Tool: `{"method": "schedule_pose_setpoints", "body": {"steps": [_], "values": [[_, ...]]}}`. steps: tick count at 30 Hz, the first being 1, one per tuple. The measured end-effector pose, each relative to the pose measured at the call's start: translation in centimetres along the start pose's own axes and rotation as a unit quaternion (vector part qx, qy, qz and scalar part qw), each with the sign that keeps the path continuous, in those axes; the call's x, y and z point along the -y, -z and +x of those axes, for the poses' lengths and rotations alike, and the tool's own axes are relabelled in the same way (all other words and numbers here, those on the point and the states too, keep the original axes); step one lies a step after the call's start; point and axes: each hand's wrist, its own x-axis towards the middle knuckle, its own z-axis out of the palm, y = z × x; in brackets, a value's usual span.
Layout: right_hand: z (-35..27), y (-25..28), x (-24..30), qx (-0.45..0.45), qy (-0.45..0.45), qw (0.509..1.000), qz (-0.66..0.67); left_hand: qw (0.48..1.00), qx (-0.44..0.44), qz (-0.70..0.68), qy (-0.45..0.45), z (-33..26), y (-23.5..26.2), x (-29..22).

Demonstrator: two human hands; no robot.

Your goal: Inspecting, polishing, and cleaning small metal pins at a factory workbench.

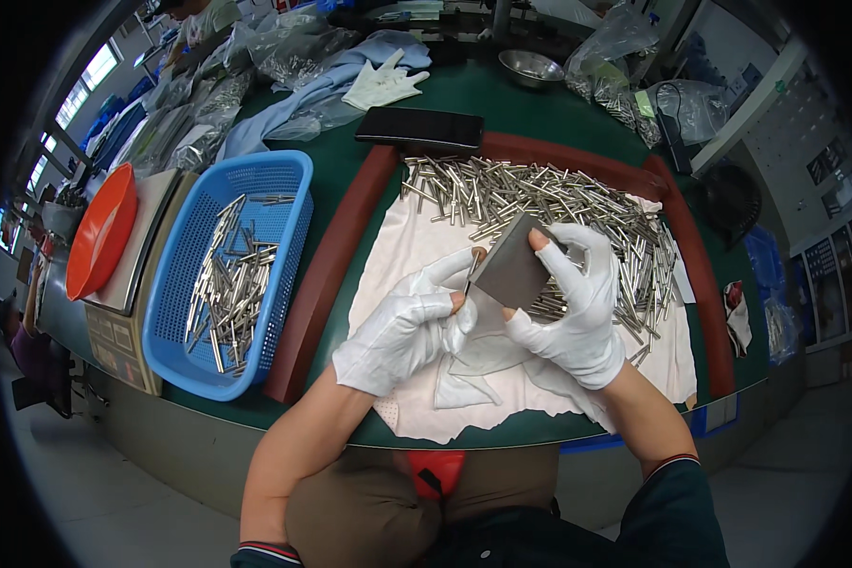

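Note:
Both my hands wear white gloves with cut-off fingertips. My right hand [575,303] holds a flat grey square block [512,268] tilted up over a white cloth [402,256]. My left hand [409,327] pinches a thin metal pin [470,273] and sets its tip against the block's left edge. Behind the block lies a big heap of several shiny metal pins [549,204] on the cloth.
A blue plastic basket [289,180] at the left holds several more pins. Left of it stands a scale with an orange bowl [99,232]. A brown raised border [327,275] frames the cloth. A black flat case [419,128], a spare white glove [381,83], a steel bowl [530,66] and plastic bags lie behind.

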Motion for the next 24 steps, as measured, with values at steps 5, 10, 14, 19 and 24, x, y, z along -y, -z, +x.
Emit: {"method": "schedule_pose_setpoints", "body": {"steps": [5, 10, 14, 19, 24], "values": [[0.8, -0.6, 0.6, -0.018, -0.001, 1.0, 0.019, 0.985, -0.075, 0.148, 0.049, 0.0, -0.7, 0.8], [0.3, 0.0, -0.3, -0.04, -0.023, 0.999, 0.029, 0.994, -0.033, 0.105, 0.013, -0.3, -0.3, 0.3], [0.2, 0.1, 0.0, -0.009, -0.037, 0.999, 0.021, 0.997, -0.017, 0.071, 0.004, -0.3, -0.1, 0.1], [0.4, 0.1, 0.2, -0.003, 0.009, 1.0, -0.006, 0.997, -0.034, 0.071, 0.003, -0.1, -0.1, 0.1], [0.8, -0.6, 0.5, -0.029, 0.02, 0.999, -0.018, 0.989, -0.017, 0.146, 0.012, 0.2, -0.1, 0.6]]}}
